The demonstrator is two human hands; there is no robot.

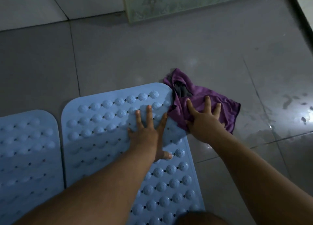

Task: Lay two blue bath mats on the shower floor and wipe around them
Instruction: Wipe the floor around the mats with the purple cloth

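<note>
Two blue studded bath mats lie side by side on the grey tiled floor. The left mat (28,150) is cut off by the frame's left edge. The right mat (105,123) has my left hand (145,133) resting flat on it near its far right corner, fingers spread. A crumpled purple cloth (215,104) lies on the floor against that corner, slightly overlapping the mat's edge. My right hand (203,120) presses flat on the cloth with fingers spread. A toe (166,155) shows on the right mat under my left forearm.
Wet, shiny grey floor tiles (271,92) stretch to the right and far side. A pale patterned panel (169,3) stands at the top, with a dark threshold strip (299,13) at the top right. A knee (201,218) shows at the bottom edge.
</note>
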